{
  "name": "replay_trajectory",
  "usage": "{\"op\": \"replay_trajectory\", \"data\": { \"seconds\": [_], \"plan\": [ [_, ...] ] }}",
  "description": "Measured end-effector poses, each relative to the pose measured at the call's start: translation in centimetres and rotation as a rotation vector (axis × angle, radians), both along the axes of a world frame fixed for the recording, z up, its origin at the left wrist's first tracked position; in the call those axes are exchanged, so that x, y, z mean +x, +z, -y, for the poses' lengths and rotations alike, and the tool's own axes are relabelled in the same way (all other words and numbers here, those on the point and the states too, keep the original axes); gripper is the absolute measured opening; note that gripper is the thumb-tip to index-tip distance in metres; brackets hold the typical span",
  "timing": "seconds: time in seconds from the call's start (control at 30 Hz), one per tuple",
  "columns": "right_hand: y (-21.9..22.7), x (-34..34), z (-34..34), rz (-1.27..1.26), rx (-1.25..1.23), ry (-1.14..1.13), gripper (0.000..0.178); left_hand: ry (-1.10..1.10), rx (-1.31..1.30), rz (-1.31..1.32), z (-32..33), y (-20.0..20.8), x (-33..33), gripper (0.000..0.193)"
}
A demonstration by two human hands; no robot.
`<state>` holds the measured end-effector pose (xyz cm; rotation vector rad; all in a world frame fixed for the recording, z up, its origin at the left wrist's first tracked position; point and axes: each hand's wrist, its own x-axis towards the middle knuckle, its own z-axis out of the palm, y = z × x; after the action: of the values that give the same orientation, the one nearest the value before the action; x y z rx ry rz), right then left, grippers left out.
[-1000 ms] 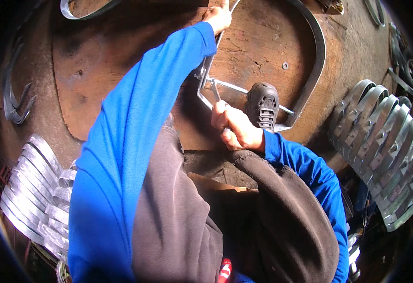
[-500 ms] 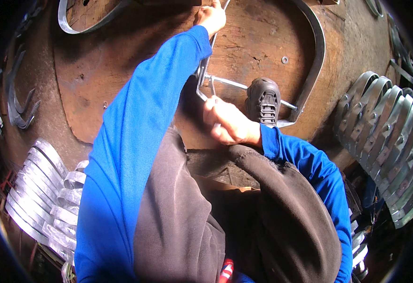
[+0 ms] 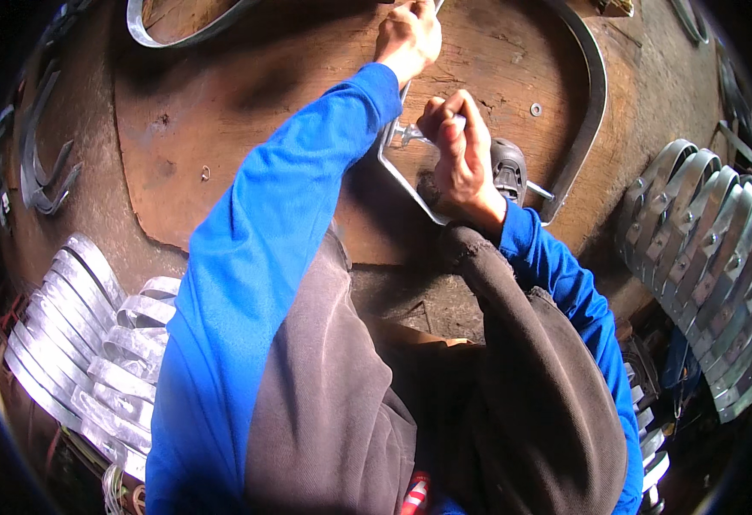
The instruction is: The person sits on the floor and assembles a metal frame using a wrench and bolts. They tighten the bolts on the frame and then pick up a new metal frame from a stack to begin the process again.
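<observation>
A bent flat metal bar [image 3: 594, 103] forms a hoop-like frame on the brown wooden board. At the top, my left hand [image 3: 410, 39] is closed around the frame's left side. A metal rod [image 3: 539, 190] spans the lower frame, partly hidden by my dark shoe [image 3: 509, 163] and right hand. My right hand [image 3: 462, 150] is closed in a fist just right of the frame's left side, around a wrench-like metal tool [image 3: 409, 134]. Its head meets the rod's left end; my fingers cover most of the handle.
A small washer [image 3: 536, 110] lies on the wooden board [image 3: 247, 154] inside the frame. Another bent bar [image 3: 157, 39] rests at the upper left. Curved metal strips are stacked at the left [image 3: 67, 335] and right [image 3: 693, 240]. Loose hooked pieces [image 3: 45, 176] lie on the floor.
My right hand has risen from below the rod's left end to above it, turning into an upright fist. My left hand, still closed on the frame, appears slightly farther right and lower.
</observation>
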<state>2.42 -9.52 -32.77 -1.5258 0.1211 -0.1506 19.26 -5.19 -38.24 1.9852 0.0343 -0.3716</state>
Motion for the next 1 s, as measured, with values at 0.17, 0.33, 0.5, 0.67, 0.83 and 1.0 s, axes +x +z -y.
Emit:
{"op": "replay_trajectory", "data": {
  "seconds": [0.17,0.33,0.5,0.67,0.83,1.0],
  "plan": [
    [-1.8,4.6,2.3,-0.002,0.017,-0.218,0.044,-0.064,-0.146,0.086,-3.3,3.8,-3.5,0.051],
    [-8.0,9.1,8.7,-0.424,0.466,-0.462,0.044,-0.323,-0.466,0.209,-9.9,6.8,-12.0,0.03],
    [-6.9,8.8,10.8,-0.505,0.528,-0.566,0.043,-0.857,-0.385,0.464,-18.2,4.2,-18.3,0.01],
    [-3.0,4.2,8.7,-0.072,0.391,-0.38,0.038,-0.851,-0.337,0.496,-18.0,3.8,-17.7,0.022],
    [3.0,-0.9,1.5,0.2,0.3,-0.302,0.039,-0.864,-0.361,0.554,-16.8,3.8,-17.6,0.019],
    [1.2,-2.1,-0.4,0.288,0.241,-0.128,0.034,-0.917,-0.345,0.587,-16.8,3.4,-17.7,0.021]
  ]
}}
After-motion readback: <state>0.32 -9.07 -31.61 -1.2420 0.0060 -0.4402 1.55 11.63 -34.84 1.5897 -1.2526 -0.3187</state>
